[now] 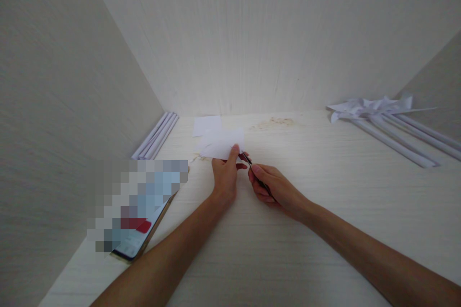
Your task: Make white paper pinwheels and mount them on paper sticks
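My left hand (226, 175) pinches a white piece of paper (222, 143) by its near right corner, thumb on top and fingers underneath. My right hand (266, 182) is closed around a slim dark tool (264, 186). The tool's narrow tip points at the paper's right edge, close to my left fingers. Its exact kind is hard to make out, and I cannot tell whether the tip touches the paper. Just behind, another white paper piece (206, 125) lies flat on the pale table (298, 259), partly overlapped in view by the held paper.
Several rolled paper tubes (156, 135) lie against the left wall. A phone (135, 244), partly blurred out, rests at the left. To the right, crumpled or folded white paper (372, 105) sits at the ends of several paper sticks (399, 144). Walls enclose the table's back and sides.
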### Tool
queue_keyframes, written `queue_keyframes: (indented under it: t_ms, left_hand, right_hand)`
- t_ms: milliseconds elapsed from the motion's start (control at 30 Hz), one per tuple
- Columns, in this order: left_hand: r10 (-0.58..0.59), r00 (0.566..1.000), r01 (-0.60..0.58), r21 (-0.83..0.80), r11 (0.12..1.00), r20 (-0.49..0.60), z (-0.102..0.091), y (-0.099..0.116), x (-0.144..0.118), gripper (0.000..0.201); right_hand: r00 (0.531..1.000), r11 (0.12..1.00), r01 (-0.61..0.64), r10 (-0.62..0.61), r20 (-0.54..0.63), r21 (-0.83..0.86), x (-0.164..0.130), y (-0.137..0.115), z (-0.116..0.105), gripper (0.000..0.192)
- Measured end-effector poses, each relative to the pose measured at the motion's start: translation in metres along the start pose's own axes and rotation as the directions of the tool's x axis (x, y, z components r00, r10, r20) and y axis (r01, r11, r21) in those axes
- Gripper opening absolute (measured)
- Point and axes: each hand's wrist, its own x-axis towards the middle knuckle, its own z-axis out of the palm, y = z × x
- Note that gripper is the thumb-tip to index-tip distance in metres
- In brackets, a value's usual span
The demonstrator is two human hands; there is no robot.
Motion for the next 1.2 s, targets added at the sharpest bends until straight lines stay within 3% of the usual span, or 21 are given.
queue_keyframes:
  t_ms: [867, 1000, 1200]
  left_hand:
    - [-0.015, 1.000, 0.015, 0.001, 1.000, -0.008, -0.001, 0.001, 0.000, 0.018]
    - [-0.030, 0.997, 0.027, -0.038, 0.999, -0.072, 0.000, 0.002, 0.001, 0.017]
    - [-0.063, 0.996, 0.060, -0.037, 0.997, -0.060, 0.000, 0.004, 0.001, 0.018]
  right_hand:
    - [0.997, 1.000, -0.026, 0.026, -0.066, 0.001, 0.002, 0.000, 0.002, 0.028]
    - [0.998, 0.999, 0.025, -0.027, -0.059, -0.047, 0.002, 0.003, 0.002, 0.029]
    - [0.983, 0.985, 0.173, -0.174, -0.064, -0.020, 0.001, 0.010, 0.001, 0.031]
